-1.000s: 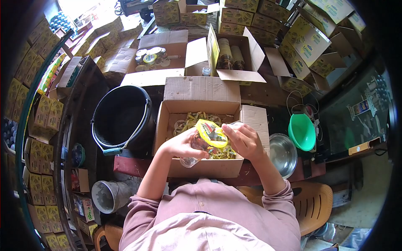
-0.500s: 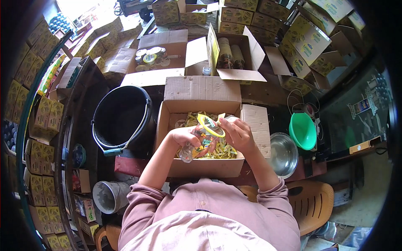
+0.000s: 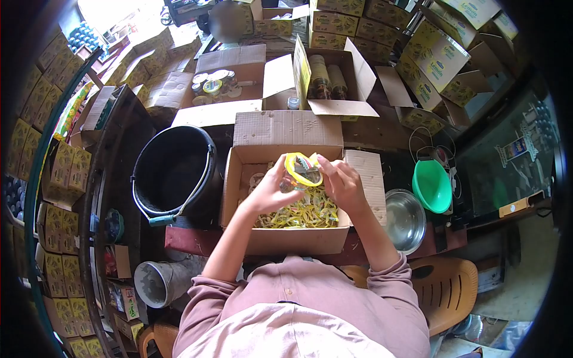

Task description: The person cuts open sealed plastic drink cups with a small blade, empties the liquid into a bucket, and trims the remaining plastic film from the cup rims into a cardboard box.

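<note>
My left hand [image 3: 271,190] is closed around the side of a clear plastic jar [image 3: 305,174], its end turned up toward me. A yellow band [image 3: 290,162] rings that end, with printed label film beside it. On the other side, the bent fingers of my right hand [image 3: 342,186] pinch the band's edge. Both hands are above an open cardboard box [image 3: 286,240], which holds a loose heap of yellow-and-clear plastic strips [image 3: 298,215]. The jar's lower part is hidden by my hands.
A black bucket [image 3: 143,179] stands left of the box. To the right are a metal bowl [image 3: 412,238] and a green bowl [image 3: 433,185]. Behind, one carton holds lidded jars [image 3: 213,85] and another holds stacked cylinders [image 3: 338,82]. A grey bucket [image 3: 152,283] is low at left.
The jar has gone from lying tilted, its side label showing, to end-up with the yellow ring facing me. My left hand has moved up and right, uncovering more strips in the box.
</note>
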A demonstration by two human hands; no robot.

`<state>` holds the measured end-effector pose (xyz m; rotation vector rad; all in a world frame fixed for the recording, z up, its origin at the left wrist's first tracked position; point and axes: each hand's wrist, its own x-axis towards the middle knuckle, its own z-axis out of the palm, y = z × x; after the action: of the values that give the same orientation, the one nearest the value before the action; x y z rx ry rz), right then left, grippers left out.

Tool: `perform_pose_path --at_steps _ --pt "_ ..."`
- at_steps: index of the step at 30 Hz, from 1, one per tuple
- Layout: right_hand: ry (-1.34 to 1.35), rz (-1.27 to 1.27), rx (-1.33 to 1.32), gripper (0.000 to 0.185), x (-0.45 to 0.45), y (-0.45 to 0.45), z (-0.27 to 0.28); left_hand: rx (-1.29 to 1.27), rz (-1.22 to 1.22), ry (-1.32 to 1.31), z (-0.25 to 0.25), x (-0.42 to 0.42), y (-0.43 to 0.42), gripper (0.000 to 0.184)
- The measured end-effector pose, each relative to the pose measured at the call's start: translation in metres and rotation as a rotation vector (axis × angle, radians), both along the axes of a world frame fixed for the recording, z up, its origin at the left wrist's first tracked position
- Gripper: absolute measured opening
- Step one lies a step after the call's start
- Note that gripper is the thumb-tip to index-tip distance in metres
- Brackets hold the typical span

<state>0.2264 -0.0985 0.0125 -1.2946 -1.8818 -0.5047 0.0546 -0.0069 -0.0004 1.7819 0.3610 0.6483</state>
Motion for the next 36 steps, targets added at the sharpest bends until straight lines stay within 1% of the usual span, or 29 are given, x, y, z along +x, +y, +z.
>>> perform_pose_path --at_steps 1,2,4,7,10,13,16,19,25,28,31,34,36 --pt "0.001 0.015 -0.013 0.05 -0.001 0.0 0.001 0.194 0.101 0.005 -0.005 0.004 -0.002 0.067" --pt "0.005 0.011 -0.009 0.051 -0.001 -0.001 0.0 0.189 0.15 0.015 -0.009 0.004 -0.003 0.066" --pt "0.011 0.007 -0.003 0.051 0.002 -0.003 -0.001 0.178 0.251 0.034 0.011 0.003 -0.011 0.065" --pt "-0.01 0.006 -0.01 0.053 0.007 -0.006 -0.003 0.252 0.223 0.056 0.014 0.0 -0.01 0.056" --pt "-0.021 0.007 -0.013 0.056 0.008 -0.007 -0.006 0.588 0.304 0.1 0.012 0.0 -0.006 0.055" --pt "-0.021 0.005 -0.012 0.054 0.006 -0.007 -0.007 0.357 0.315 0.087 0.019 0.0 -0.015 0.057" --pt "0.008 0.028 -0.01 0.058 0.002 -0.008 -0.004 0.402 0.332 0.079 0.008 0.0 -0.011 0.058" --pt "-0.018 0.007 -0.033 0.059 0.004 -0.01 -0.005 0.453 0.399 0.064 0.009 0.004 -0.015 0.055" --pt "-0.017 0.029 -0.005 0.06 0.006 -0.007 -0.005 0.327 0.353 0.115 0.014 0.003 -0.015 0.049" --pt "-0.008 0.058 -0.03 0.06 0.006 -0.006 -0.006 0.324 0.328 0.127 0.005 0.004 -0.013 0.048" --pt "0.002 0.079 -0.025 0.059 0.001 -0.005 -0.01 0.273 0.25 0.077 0.008 0.004 -0.014 0.047" --pt "0.008 0.113 -0.022 0.058 0.001 -0.004 -0.014 0.232 0.183 0.083 0.009 -0.001 -0.009 0.047" --pt "0.01 0.092 -0.051 0.058 0.003 -0.008 -0.009 0.205 0.205 0.044 0.009 -0.002 -0.009 0.047"
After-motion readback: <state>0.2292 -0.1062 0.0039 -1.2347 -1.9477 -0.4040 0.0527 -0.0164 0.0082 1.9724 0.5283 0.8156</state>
